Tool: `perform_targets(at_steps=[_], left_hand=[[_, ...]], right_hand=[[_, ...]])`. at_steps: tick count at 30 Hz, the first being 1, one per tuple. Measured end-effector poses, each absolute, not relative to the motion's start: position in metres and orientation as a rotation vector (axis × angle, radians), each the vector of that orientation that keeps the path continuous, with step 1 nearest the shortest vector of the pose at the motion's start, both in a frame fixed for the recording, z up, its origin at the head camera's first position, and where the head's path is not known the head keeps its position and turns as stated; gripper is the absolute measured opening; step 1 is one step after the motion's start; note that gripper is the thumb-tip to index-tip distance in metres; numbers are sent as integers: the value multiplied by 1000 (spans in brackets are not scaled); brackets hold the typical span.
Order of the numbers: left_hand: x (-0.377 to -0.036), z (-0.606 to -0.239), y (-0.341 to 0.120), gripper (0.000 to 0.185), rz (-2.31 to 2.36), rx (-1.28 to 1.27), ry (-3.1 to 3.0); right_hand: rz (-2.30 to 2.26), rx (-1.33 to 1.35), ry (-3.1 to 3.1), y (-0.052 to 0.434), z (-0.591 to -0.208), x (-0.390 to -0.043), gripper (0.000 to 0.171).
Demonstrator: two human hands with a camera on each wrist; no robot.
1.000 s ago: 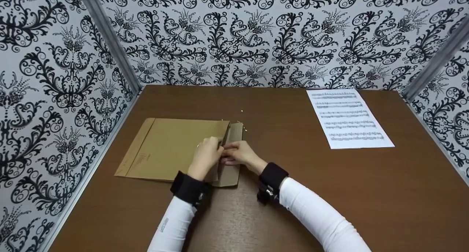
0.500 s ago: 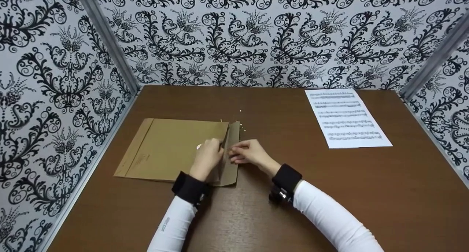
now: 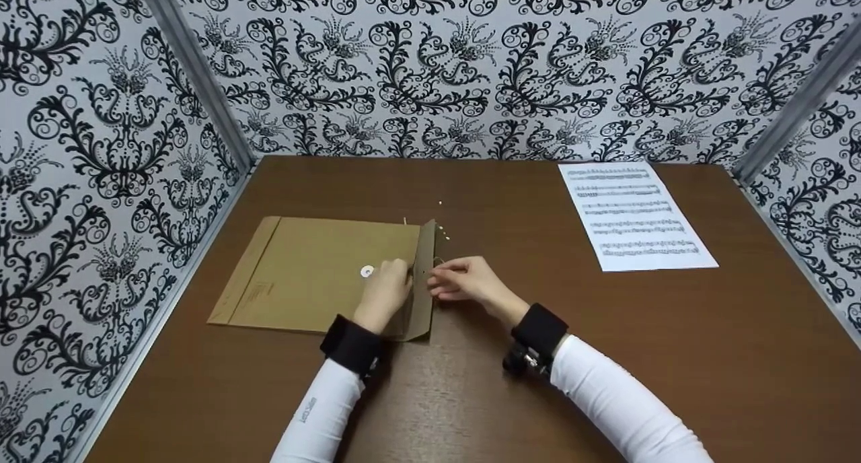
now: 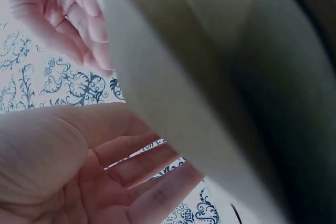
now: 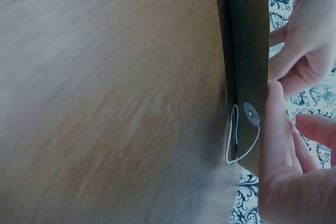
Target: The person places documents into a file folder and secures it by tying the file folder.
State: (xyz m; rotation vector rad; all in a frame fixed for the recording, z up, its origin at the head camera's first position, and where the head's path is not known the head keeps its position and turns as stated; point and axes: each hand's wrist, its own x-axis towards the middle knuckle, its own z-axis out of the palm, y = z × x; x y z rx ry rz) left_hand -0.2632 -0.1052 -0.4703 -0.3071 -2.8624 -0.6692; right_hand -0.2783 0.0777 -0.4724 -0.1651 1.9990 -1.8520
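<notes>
A brown string-and-button envelope [image 3: 316, 247] lies on the table, its flap [image 3: 424, 247] raised on the right side. My left hand [image 3: 388, 289] reaches down at the envelope's mouth. In the left wrist view its fingers [image 4: 142, 169] are fairly straight, with tips hidden behind the paper. My right hand [image 3: 471, 282] touches the outside of the flap; the right wrist view shows its straight fingers [image 5: 274, 129] along the flap, thumb apart. A round button [image 5: 252, 114] with a white string [image 5: 228, 145] looped below it sits on the flap. A second white button [image 3: 366, 271] shows beside my left hand.
A sheet of printed music [image 3: 635, 217] lies at the back right of the brown table [image 3: 511, 200]. Several tiny pale bits [image 3: 444, 233] are scattered just beyond the flap. Patterned walls [image 3: 437, 73] enclose the back and sides.
My right hand has moved right, away from my left hand, to the flap's outer edge. The flap has tipped up toward the mouth, and more of the white button beside my left hand shows.
</notes>
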Motion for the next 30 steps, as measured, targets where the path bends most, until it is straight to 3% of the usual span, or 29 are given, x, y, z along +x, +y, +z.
perform_targets(at_steps=[10, 30], left_hand=[[-263, -471, -101, 16, -642, -292, -2913], [-235, -461, -71, 22, -546, -646, -2669]], right_hand=[[-1908, -151, 1992, 107, -470, -279, 38], [-1942, -44, 2355, 230, -480, -284, 40]])
